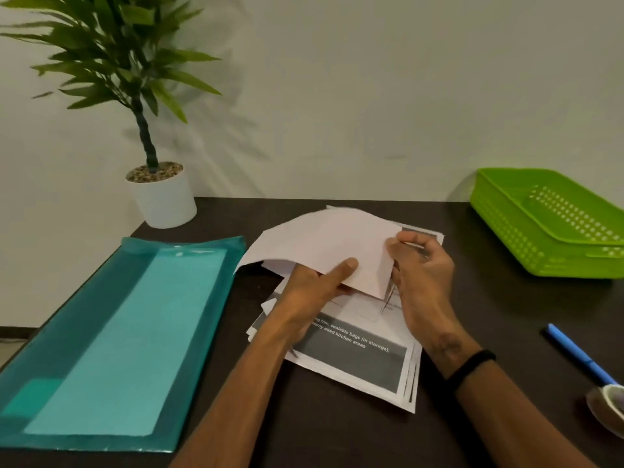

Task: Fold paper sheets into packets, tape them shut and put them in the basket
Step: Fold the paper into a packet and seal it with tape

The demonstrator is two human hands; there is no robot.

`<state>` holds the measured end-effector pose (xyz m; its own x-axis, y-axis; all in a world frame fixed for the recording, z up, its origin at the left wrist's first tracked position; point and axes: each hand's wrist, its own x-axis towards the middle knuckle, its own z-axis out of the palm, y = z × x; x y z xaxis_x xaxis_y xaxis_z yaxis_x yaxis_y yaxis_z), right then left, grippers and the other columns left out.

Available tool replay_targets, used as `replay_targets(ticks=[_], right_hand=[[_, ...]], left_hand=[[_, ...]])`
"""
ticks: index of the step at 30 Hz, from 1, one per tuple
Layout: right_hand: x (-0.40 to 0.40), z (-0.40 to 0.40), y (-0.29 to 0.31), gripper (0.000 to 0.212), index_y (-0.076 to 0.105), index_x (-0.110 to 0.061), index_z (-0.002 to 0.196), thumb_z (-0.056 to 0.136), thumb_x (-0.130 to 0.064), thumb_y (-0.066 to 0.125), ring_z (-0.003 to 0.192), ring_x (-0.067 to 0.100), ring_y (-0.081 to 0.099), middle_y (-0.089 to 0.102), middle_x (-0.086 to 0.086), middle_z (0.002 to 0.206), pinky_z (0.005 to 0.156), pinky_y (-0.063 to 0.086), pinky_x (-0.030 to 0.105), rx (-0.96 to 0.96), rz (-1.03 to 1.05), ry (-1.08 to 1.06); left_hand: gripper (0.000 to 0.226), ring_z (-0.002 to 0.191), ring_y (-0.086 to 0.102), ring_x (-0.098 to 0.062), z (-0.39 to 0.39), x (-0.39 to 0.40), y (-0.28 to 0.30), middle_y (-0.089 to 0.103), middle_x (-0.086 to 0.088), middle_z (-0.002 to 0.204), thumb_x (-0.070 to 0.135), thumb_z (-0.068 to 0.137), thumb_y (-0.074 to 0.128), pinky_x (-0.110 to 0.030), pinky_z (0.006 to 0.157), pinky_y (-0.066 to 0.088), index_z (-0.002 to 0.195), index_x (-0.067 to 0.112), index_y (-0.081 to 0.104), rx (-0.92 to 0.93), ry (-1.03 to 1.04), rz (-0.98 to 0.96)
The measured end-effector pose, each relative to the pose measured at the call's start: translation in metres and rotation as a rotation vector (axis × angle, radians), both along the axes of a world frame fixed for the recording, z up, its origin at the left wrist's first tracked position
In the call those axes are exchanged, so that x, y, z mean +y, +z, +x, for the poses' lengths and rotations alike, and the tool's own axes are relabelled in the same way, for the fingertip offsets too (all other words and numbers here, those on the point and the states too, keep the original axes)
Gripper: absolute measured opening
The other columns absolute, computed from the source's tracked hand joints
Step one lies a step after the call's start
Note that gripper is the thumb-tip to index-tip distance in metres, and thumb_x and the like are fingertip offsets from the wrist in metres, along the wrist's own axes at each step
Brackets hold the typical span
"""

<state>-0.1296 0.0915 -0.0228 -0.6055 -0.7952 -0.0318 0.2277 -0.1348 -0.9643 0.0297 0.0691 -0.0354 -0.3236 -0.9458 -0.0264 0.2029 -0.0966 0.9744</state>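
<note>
A white paper sheet [324,244], blank side up and bent over on itself, is lifted a little above a stack of printed sheets [358,363] in the middle of the dark table. My left hand [314,288] grips its near edge, thumb on top. My right hand [422,268] pinches the sheet's right edge with its fingertips. The green plastic basket [540,238] stands at the far right with nothing visible inside. A roll of brown tape [607,412] lies at the right edge, partly cut off by the frame.
A teal plastic folder [111,346] covers the table's left side. A potted plant [162,194] stands at the back left corner by the wall. A blue pen [577,352] lies near the tape roll. A black band is on my right wrist.
</note>
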Motion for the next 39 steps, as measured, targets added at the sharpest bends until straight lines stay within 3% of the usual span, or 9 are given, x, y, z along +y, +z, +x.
replay_targets(ticks=[5, 12, 16, 20, 23, 26, 30, 35, 39], right_hand=[[0.008, 0.003, 0.003, 0.058, 0.053, -0.018, 0.134, 0.084, -0.006, 0.079, 0.103, 0.025, 0.076, 0.078, 0.002, 0.111, 0.084, 0.062, 0.050, -0.131, -0.125, 0.331], [0.012, 0.004, 0.005, 0.041, 0.066, -0.010, 0.125, 0.087, 0.006, 0.068, 0.115, 0.031, 0.071, 0.074, 0.013, 0.122, 0.102, 0.055, 0.053, -0.174, -0.200, 0.502], [0.008, -0.006, 0.004, 0.044, 0.069, -0.012, 0.125, 0.084, 0.002, 0.073, 0.122, 0.035, 0.067, 0.072, 0.014, 0.127, 0.103, 0.054, 0.053, -0.233, -0.264, 0.497], [0.008, -0.012, 0.006, 0.017, 0.077, -0.020, 0.086, 0.078, -0.005, 0.079, 0.109, 0.027, 0.070, 0.073, 0.009, 0.111, 0.087, 0.061, 0.036, 0.083, -0.329, 0.342], [0.006, -0.014, -0.005, 0.037, 0.076, -0.026, 0.085, 0.071, 0.007, 0.087, 0.112, 0.011, 0.062, 0.064, 0.002, 0.118, 0.079, 0.056, 0.018, 0.473, -0.278, 0.133], [0.003, -0.015, -0.018, 0.048, 0.075, -0.033, 0.084, 0.063, 0.006, 0.094, 0.124, 0.005, 0.050, 0.049, 0.000, 0.132, 0.090, 0.052, 0.015, 0.687, -0.263, 0.064], [0.002, -0.014, -0.024, 0.041, 0.076, -0.032, 0.102, 0.073, -0.007, 0.091, 0.134, 0.001, 0.042, 0.041, -0.007, 0.145, 0.100, 0.048, 0.013, 0.741, -0.227, 0.059], [0.004, -0.010, -0.012, 0.031, 0.062, -0.023, 0.135, 0.105, -0.021, 0.059, 0.109, 0.009, 0.072, 0.072, -0.008, 0.123, 0.088, 0.062, 0.031, 0.331, -0.204, 0.003], [0.003, -0.009, -0.008, 0.040, 0.063, -0.028, 0.129, 0.092, -0.023, 0.077, 0.099, 0.009, 0.075, 0.076, -0.010, 0.109, 0.075, 0.064, 0.031, 0.262, -0.167, 0.090]], left_hand=[[0.047, 0.113, 0.071, -0.025, 0.003, -0.001, 0.001, 0.074, -0.003, 0.121, 0.006, 0.093, 0.071, -0.047, 0.084, 0.062, 0.135, 0.021, 0.056, 0.139, 0.049, 0.016], [0.064, 0.114, 0.071, -0.022, 0.002, 0.000, 0.013, 0.075, -0.001, 0.122, 0.038, 0.077, 0.082, -0.049, 0.098, 0.058, 0.135, 0.025, 0.058, 0.134, 0.143, -0.048], [0.103, 0.110, 0.074, -0.025, -0.003, 0.003, 0.010, 0.074, -0.006, 0.123, 0.069, 0.052, 0.085, -0.039, 0.098, 0.059, 0.141, 0.028, 0.053, 0.115, 0.196, -0.020], [0.104, 0.105, 0.075, -0.025, -0.008, 0.004, 0.010, 0.074, -0.008, 0.123, 0.086, 0.056, 0.067, -0.040, 0.094, 0.060, 0.141, 0.029, 0.053, 0.074, 0.219, -0.054], [0.108, 0.108, 0.074, -0.027, -0.007, 0.009, 0.007, 0.076, -0.002, 0.117, 0.099, 0.052, 0.060, -0.038, 0.092, 0.061, 0.135, 0.031, 0.054, 0.112, 0.211, -0.104], [0.090, 0.110, 0.073, -0.028, -0.008, 0.015, 0.008, 0.076, -0.004, 0.119, 0.085, 0.072, 0.062, -0.043, 0.091, 0.061, 0.136, 0.022, 0.055, 0.118, 0.222, -0.073], [0.026, 0.094, 0.077, -0.030, -0.009, 0.013, 0.004, 0.077, -0.013, 0.110, 0.026, 0.103, 0.057, -0.050, 0.086, 0.062, 0.124, 0.010, 0.061, 0.037, 0.254, -0.029], [0.027, 0.097, 0.077, -0.028, -0.004, 0.010, 0.004, 0.078, -0.008, 0.111, 0.021, 0.103, 0.057, -0.037, 0.077, 0.065, 0.130, 0.015, 0.059, 0.164, 0.308, 0.012], [0.029, 0.096, 0.077, -0.027, -0.007, 0.010, 0.002, 0.078, -0.003, 0.111, 0.023, 0.100, 0.061, -0.037, 0.076, 0.065, 0.129, 0.022, 0.059, 0.155, 0.338, -0.006]])
